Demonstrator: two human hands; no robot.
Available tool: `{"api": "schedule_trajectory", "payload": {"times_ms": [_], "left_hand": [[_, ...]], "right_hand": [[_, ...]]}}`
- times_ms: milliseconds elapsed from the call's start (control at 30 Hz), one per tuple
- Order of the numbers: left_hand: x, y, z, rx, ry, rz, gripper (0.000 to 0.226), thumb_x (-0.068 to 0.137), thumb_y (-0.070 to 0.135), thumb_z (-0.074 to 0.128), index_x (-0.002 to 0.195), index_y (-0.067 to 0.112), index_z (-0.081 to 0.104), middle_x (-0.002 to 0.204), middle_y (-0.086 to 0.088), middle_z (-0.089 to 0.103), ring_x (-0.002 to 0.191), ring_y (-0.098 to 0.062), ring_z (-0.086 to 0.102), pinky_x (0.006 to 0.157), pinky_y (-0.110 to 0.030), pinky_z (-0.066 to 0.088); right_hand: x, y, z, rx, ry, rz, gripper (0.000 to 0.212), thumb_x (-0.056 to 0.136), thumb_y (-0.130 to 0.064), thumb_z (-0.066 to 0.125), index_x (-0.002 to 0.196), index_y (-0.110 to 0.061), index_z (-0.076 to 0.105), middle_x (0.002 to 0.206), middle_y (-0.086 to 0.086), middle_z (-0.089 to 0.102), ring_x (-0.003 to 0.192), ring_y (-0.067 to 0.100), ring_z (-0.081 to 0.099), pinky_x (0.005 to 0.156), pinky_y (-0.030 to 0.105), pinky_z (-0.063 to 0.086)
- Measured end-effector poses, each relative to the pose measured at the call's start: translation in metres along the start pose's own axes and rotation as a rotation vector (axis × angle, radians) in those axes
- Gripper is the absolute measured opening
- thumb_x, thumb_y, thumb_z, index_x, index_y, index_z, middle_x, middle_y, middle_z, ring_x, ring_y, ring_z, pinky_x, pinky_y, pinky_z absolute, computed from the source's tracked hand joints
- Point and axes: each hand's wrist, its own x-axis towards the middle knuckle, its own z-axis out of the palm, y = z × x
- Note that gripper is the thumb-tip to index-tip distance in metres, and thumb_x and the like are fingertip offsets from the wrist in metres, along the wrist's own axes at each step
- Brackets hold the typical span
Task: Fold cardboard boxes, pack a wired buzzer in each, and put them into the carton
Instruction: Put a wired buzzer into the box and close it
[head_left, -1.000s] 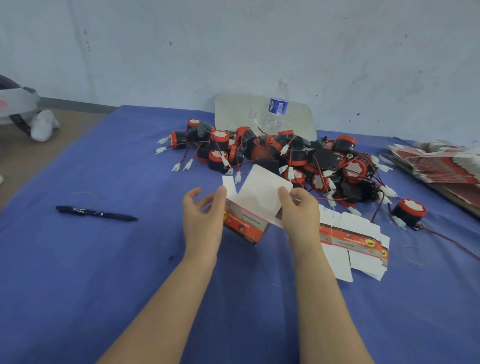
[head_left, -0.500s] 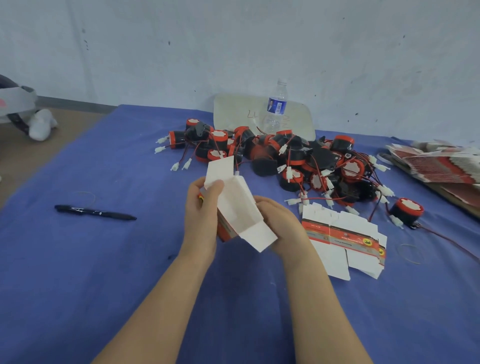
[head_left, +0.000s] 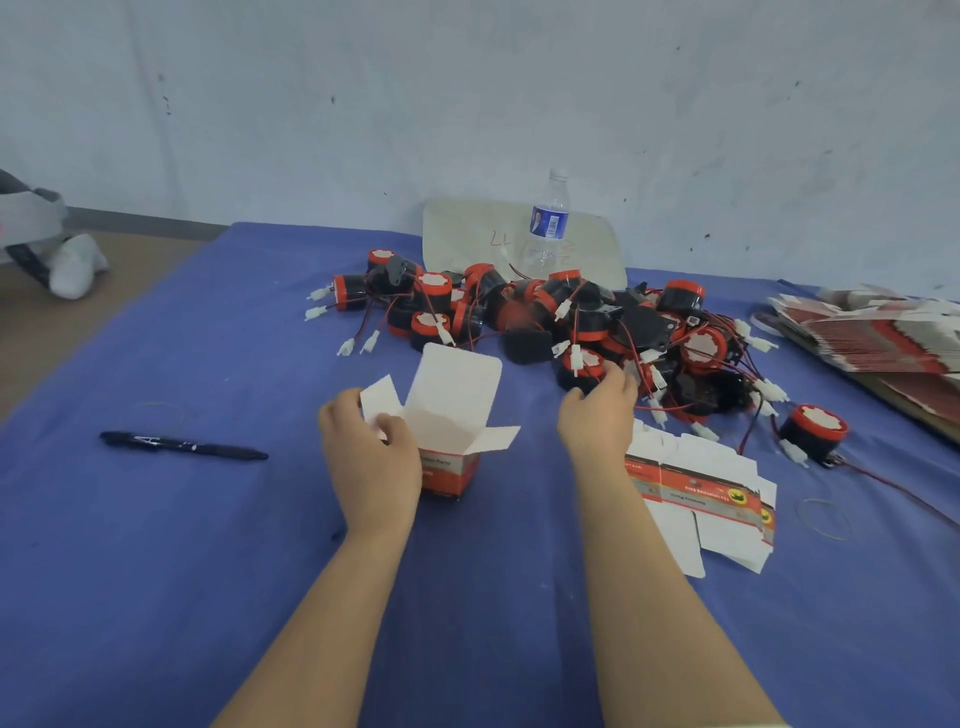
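Note:
A small red and white cardboard box (head_left: 451, 431) stands upright on the blue cloth with its top flaps open. My left hand (head_left: 371, 457) grips its left side and one flap. My right hand (head_left: 597, 410) has reached to the near edge of the pile of black and red wired buzzers (head_left: 550, 322), with its fingers closing around one buzzer (head_left: 584, 366) that still rests on the cloth. Flat unfolded boxes (head_left: 701, 493) lie just right of my right forearm. One buzzer (head_left: 813, 431) sits apart at the right.
A black pen (head_left: 182, 446) lies at the left. A clear water bottle (head_left: 545, 228) stands before a white board at the back. A stack of flat red and white boxes (head_left: 878, 332) fills the far right. A rubber band (head_left: 826, 517) lies near the flat boxes.
The box went from tilted in both hands to standing upright on the cloth with its flaps open. My right hand let go of it and moved right and forward to the buzzer pile.

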Motion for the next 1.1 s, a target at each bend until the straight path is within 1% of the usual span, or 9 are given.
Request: {"api": "schedule_trajectory", "payload": {"times_ms": [133, 267, 333, 600, 667, 800, 900, 1033, 1100], "left_hand": [[-0.002, 0.003, -0.002, -0.038, -0.004, -0.016, 0.023, 0.089, 0.003, 0.050, 0.102, 0.017, 0.038, 0.110, 0.008, 0.033, 0.088, -0.019, 0.049, 0.066, -0.034, 0.041], [0.000, 0.002, -0.003, -0.047, -0.007, -0.020, 0.022, 0.088, 0.003, 0.051, 0.099, 0.016, 0.037, 0.111, 0.007, 0.035, 0.084, -0.018, 0.049, 0.064, -0.033, 0.042], [0.002, 0.002, -0.005, -0.060, 0.017, -0.027, 0.021, 0.088, 0.002, 0.051, 0.099, 0.015, 0.038, 0.114, 0.004, 0.037, 0.084, -0.017, 0.050, 0.064, -0.031, 0.042], [0.012, 0.000, -0.013, -0.231, 0.104, -0.161, 0.021, 0.090, 0.005, 0.047, 0.106, 0.016, 0.038, 0.124, -0.004, 0.049, 0.104, -0.025, 0.058, 0.068, -0.029, 0.046], [0.013, -0.001, -0.013, -0.235, 0.105, -0.158, 0.025, 0.090, 0.005, 0.046, 0.112, 0.015, 0.040, 0.127, -0.004, 0.049, 0.102, -0.024, 0.057, 0.073, -0.033, 0.048], [0.017, -0.004, -0.013, -0.179, 0.084, -0.155, 0.033, 0.087, 0.003, 0.040, 0.118, 0.012, 0.048, 0.122, -0.007, 0.055, 0.109, -0.029, 0.056, 0.086, -0.049, 0.051], [0.017, -0.005, -0.012, -0.151, 0.058, -0.141, 0.041, 0.089, 0.001, 0.039, 0.126, 0.015, 0.051, 0.129, -0.005, 0.054, 0.116, -0.029, 0.053, 0.094, -0.049, 0.047], [0.016, -0.006, -0.011, -0.165, 0.018, -0.165, 0.047, 0.093, 0.002, 0.035, 0.136, 0.020, 0.044, 0.134, 0.001, 0.051, 0.116, -0.023, 0.051, 0.088, -0.034, 0.045], [0.018, -0.008, -0.011, -0.175, -0.002, -0.204, 0.047, 0.095, 0.003, 0.033, 0.138, 0.020, 0.042, 0.133, -0.001, 0.052, 0.113, -0.022, 0.052, 0.085, -0.034, 0.045]], "right_hand": [[0.012, 0.001, 0.007, 0.027, -0.134, 0.096, 0.052, 0.093, -0.003, 0.048, 0.142, 0.000, 0.029, 0.145, 0.021, 0.037, 0.125, 0.038, 0.045, 0.092, 0.039, 0.041], [-0.001, -0.003, 0.009, -0.028, -0.152, -0.033, 0.021, 0.098, -0.018, 0.048, 0.109, -0.006, 0.060, 0.105, 0.013, 0.064, 0.100, 0.033, 0.055, 0.076, 0.031, 0.040], [-0.011, -0.007, 0.005, -0.095, -0.259, -0.132, 0.026, 0.098, -0.021, 0.047, 0.091, -0.006, 0.067, 0.081, 0.011, 0.063, 0.076, 0.025, 0.051, 0.062, 0.030, 0.036], [-0.042, -0.017, -0.054, -0.562, -0.897, -0.187, 0.020, 0.089, -0.023, 0.061, 0.071, -0.014, 0.064, 0.055, -0.011, 0.057, 0.040, 0.001, 0.043, 0.038, 0.009, 0.031], [-0.042, -0.017, -0.060, -0.558, -0.785, -0.179, 0.031, 0.088, -0.023, 0.062, 0.061, -0.011, 0.053, 0.048, -0.003, 0.043, 0.041, 0.009, 0.037, 0.040, 0.017, 0.030], [-0.041, -0.024, -0.033, -0.204, -0.184, -0.247, 0.032, 0.095, -0.033, 0.052, 0.071, -0.012, 0.053, 0.060, 0.000, 0.046, 0.065, 0.023, 0.045, 0.053, 0.026, 0.030], [-0.052, -0.032, 0.004, -0.078, -0.356, -0.132, 0.049, 0.096, -0.052, 0.040, 0.115, -0.012, 0.062, 0.104, 0.005, 0.065, 0.101, 0.025, 0.057, 0.074, 0.028, 0.038], [-0.055, -0.027, 0.028, -0.085, -0.416, -0.140, 0.043, 0.093, -0.057, 0.044, 0.087, -0.016, 0.056, 0.077, -0.004, 0.056, 0.080, 0.023, 0.054, 0.058, 0.027, 0.039], [-0.052, -0.026, 0.030, 0.020, -0.470, -0.107, 0.034, 0.088, -0.053, 0.055, 0.093, -0.020, 0.051, 0.085, -0.003, 0.058, 0.082, 0.021, 0.057, 0.061, 0.028, 0.045]]}}
